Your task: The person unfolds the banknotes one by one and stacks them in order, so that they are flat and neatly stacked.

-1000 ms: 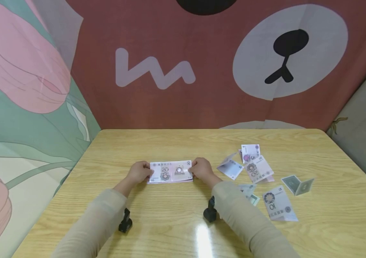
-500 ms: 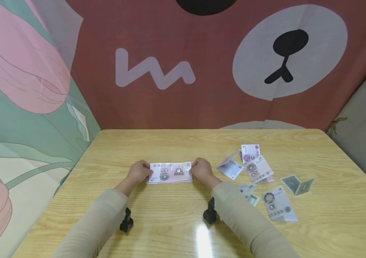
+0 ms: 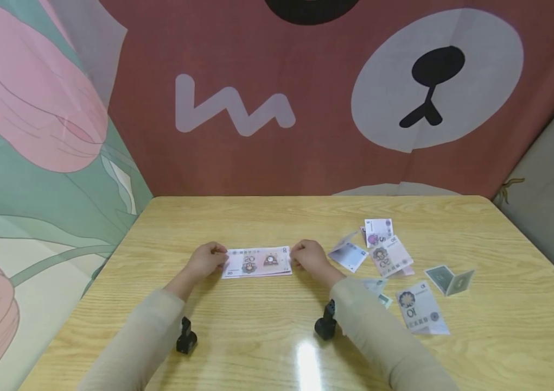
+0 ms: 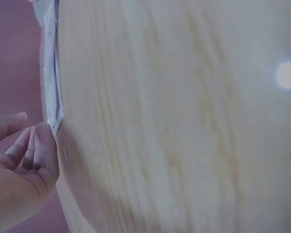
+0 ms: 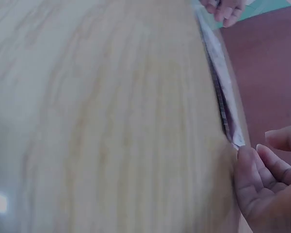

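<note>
A small stack of pinkish 20 banknotes (image 3: 259,262) lies flat in the middle of the table, its edges slightly uneven. At its left end is my left hand (image 3: 207,257), fingertips against the short edge. In the left wrist view the thumb of that left hand (image 4: 24,174) stands apart from the fingers. My right hand (image 3: 312,257) is at the stack's right end. The right wrist view shows the fingertips of this right hand (image 5: 271,182) at the corner of the stack (image 5: 225,92), thumb raised away from it. Neither hand pinches the notes.
Right of the hands lie loose notes: a 5 note (image 3: 379,230), a 20 note (image 3: 391,256), a bluish folded note (image 3: 350,255), a 10 note (image 3: 420,308) and a green folded note (image 3: 450,280). My right sleeve (image 3: 384,331) partly covers others. A printed curtain (image 3: 257,163) hangs behind the table.
Both hands have eased slightly outward from the stack's ends, and their grip on the top note has loosened. The stack now lies flat. The loose notes on the right have stayed put.
</note>
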Available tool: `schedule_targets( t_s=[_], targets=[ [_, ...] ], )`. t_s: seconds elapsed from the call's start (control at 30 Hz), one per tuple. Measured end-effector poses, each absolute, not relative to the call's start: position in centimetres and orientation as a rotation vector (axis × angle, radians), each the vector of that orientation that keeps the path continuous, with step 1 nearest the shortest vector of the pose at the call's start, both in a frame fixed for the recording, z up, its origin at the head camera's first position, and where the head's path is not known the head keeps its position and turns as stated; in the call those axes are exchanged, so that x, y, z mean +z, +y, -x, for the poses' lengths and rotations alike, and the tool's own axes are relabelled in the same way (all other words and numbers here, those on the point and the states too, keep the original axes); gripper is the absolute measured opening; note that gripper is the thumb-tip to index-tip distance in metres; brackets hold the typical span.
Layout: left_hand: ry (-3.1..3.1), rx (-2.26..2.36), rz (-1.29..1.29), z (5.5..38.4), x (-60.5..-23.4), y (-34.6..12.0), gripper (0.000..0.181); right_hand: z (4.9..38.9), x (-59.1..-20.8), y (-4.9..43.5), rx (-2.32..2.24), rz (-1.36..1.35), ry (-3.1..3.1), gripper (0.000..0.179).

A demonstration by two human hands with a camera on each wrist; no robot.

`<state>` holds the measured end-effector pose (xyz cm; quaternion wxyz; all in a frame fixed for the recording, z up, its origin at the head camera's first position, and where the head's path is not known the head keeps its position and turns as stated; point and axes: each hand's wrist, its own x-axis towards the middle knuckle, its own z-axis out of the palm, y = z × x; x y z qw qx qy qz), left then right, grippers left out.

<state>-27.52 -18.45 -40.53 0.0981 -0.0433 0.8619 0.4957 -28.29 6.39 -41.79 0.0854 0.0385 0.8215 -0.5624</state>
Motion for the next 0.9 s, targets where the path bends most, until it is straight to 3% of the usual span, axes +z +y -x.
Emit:
schedule_targets(
  t_s=[0.9],
  targets=[
    [2.285,1.755,0.042,25.6,-38.6,-15.3,0.024,23.6,-36.6,11.4,-1.754,0.033,2.291,0.02]
  ],
)
